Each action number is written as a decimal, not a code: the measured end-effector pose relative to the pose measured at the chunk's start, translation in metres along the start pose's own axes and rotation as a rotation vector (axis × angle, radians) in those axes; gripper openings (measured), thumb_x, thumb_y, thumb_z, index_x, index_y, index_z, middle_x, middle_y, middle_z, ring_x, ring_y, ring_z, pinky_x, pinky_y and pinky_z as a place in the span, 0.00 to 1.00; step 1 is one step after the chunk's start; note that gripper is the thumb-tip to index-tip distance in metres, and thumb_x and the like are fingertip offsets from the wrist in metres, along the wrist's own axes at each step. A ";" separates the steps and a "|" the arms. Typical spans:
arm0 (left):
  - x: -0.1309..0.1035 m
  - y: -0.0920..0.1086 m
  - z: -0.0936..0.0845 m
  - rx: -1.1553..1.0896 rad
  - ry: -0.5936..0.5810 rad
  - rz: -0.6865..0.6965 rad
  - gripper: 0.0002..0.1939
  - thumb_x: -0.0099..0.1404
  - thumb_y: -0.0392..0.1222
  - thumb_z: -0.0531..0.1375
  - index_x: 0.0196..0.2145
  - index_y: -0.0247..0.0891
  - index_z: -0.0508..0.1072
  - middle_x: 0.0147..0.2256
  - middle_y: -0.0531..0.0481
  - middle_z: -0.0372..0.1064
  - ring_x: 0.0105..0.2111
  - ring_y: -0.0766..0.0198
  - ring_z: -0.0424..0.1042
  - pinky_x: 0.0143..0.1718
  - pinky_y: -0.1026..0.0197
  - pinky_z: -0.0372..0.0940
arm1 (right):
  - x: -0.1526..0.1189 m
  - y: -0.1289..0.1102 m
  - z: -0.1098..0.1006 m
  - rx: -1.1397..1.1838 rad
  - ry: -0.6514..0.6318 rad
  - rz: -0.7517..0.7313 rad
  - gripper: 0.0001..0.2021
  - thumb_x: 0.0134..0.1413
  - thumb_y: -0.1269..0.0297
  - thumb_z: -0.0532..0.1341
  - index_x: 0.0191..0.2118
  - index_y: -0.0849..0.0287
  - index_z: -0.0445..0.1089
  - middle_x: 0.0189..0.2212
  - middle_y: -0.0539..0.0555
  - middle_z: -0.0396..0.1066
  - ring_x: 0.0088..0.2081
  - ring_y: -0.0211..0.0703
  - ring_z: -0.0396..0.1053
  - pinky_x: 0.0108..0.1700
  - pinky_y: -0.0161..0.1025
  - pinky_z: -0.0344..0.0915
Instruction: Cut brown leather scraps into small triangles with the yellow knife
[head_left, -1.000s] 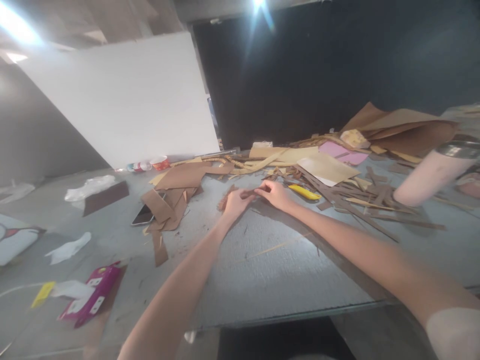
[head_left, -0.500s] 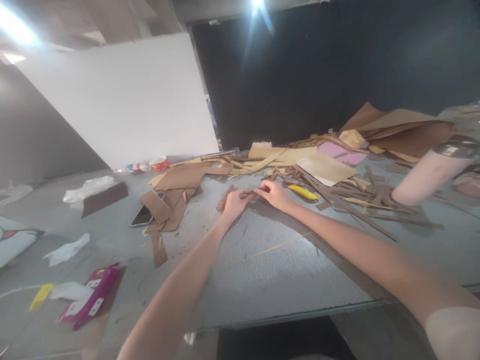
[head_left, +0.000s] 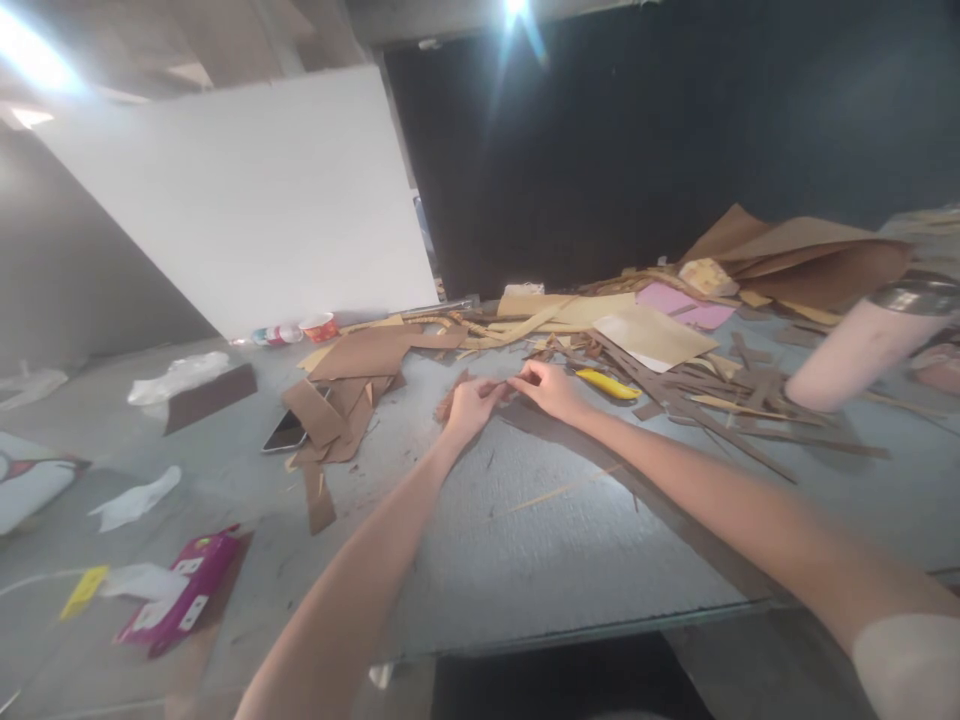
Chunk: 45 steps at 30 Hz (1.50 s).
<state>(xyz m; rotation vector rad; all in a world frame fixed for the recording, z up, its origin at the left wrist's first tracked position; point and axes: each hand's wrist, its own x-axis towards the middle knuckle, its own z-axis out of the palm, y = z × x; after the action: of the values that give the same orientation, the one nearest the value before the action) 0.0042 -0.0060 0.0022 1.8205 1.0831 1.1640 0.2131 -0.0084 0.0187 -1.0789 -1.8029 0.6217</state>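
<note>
Nearest me is the front edge of the grey bench [head_left: 525,570], with a purple tissue pack [head_left: 180,592] off to my left, a white tissue poking out of it. A thin pale strip [head_left: 555,493] lies a little farther in, on my side of my hands.

My left hand [head_left: 472,405] and right hand [head_left: 553,390] meet over the bench, fingertips almost touching. Each grip is pinched closed on a small brown piece [head_left: 508,385] held between them (so small that I cannot tell its full shape). Just beside my left hand, partly behind it, lies a brown shredded bit [head_left: 448,397].

Left of that, brown sheets [head_left: 341,415] partly cover a phone [head_left: 285,434]. Near my right hand lies a yellow cutter [head_left: 607,384], then a heap of brown strips [head_left: 720,400] and a pink tumbler [head_left: 859,355]. Beyond are tan sheets [head_left: 652,337], a pink sheet [head_left: 686,306], and, at the back, a white board [head_left: 262,200] beside a black panel [head_left: 637,140].
</note>
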 end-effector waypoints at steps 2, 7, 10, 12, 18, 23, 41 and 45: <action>-0.001 0.001 0.000 0.002 0.002 0.005 0.21 0.70 0.60 0.65 0.38 0.38 0.83 0.34 0.43 0.84 0.37 0.53 0.83 0.39 0.58 0.74 | 0.000 0.000 0.000 0.010 -0.011 0.003 0.25 0.62 0.36 0.64 0.30 0.54 0.68 0.27 0.50 0.72 0.31 0.44 0.66 0.35 0.40 0.60; -0.001 0.000 -0.001 0.026 0.029 0.016 0.18 0.69 0.57 0.67 0.37 0.38 0.83 0.35 0.43 0.84 0.38 0.52 0.83 0.41 0.57 0.74 | 0.000 0.003 0.003 -0.002 -0.137 0.025 0.25 0.60 0.35 0.65 0.29 0.54 0.69 0.26 0.49 0.70 0.30 0.43 0.65 0.33 0.39 0.57; 0.000 0.000 -0.002 0.040 0.036 0.020 0.18 0.68 0.57 0.67 0.37 0.38 0.83 0.36 0.43 0.84 0.40 0.51 0.83 0.42 0.56 0.75 | -0.001 0.003 0.003 0.036 -0.213 0.065 0.25 0.59 0.35 0.66 0.29 0.54 0.72 0.25 0.50 0.73 0.29 0.44 0.67 0.32 0.39 0.58; 0.000 0.000 -0.002 0.045 0.028 0.020 0.19 0.68 0.58 0.67 0.36 0.38 0.82 0.35 0.43 0.84 0.39 0.52 0.83 0.42 0.56 0.75 | -0.001 0.003 0.003 0.055 -0.226 0.075 0.25 0.59 0.35 0.66 0.29 0.54 0.72 0.25 0.51 0.74 0.29 0.44 0.68 0.32 0.39 0.59; -0.001 -0.001 -0.002 0.055 0.003 0.016 0.20 0.69 0.60 0.66 0.38 0.38 0.82 0.34 0.44 0.83 0.37 0.53 0.83 0.39 0.57 0.73 | -0.001 0.003 0.001 0.049 -0.226 0.034 0.24 0.61 0.37 0.66 0.29 0.54 0.74 0.24 0.51 0.75 0.28 0.44 0.69 0.32 0.39 0.60; 0.001 -0.001 -0.001 0.052 0.006 0.011 0.23 0.71 0.62 0.63 0.36 0.39 0.81 0.35 0.44 0.83 0.38 0.54 0.82 0.41 0.58 0.72 | 0.000 0.003 0.000 0.065 -0.237 0.044 0.23 0.62 0.38 0.66 0.30 0.55 0.74 0.25 0.51 0.75 0.28 0.44 0.69 0.32 0.39 0.60; 0.001 -0.006 -0.001 0.067 -0.063 0.000 0.27 0.69 0.66 0.64 0.30 0.38 0.78 0.29 0.46 0.79 0.29 0.61 0.74 0.32 0.61 0.66 | 0.000 0.001 -0.002 0.094 -0.214 0.054 0.24 0.61 0.38 0.65 0.27 0.54 0.71 0.24 0.49 0.71 0.27 0.42 0.64 0.32 0.39 0.59; 0.003 -0.008 -0.001 0.087 -0.032 -0.005 0.26 0.69 0.65 0.64 0.27 0.39 0.74 0.27 0.47 0.79 0.28 0.60 0.75 0.32 0.61 0.66 | 0.000 0.000 -0.001 0.076 -0.225 0.040 0.23 0.64 0.41 0.63 0.27 0.54 0.71 0.24 0.50 0.73 0.28 0.43 0.67 0.34 0.40 0.60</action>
<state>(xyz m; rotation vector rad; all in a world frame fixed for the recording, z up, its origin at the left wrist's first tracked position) 0.0016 0.0000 -0.0029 1.8954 1.1348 1.0967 0.2142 -0.0084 0.0194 -1.0290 -1.9354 0.8576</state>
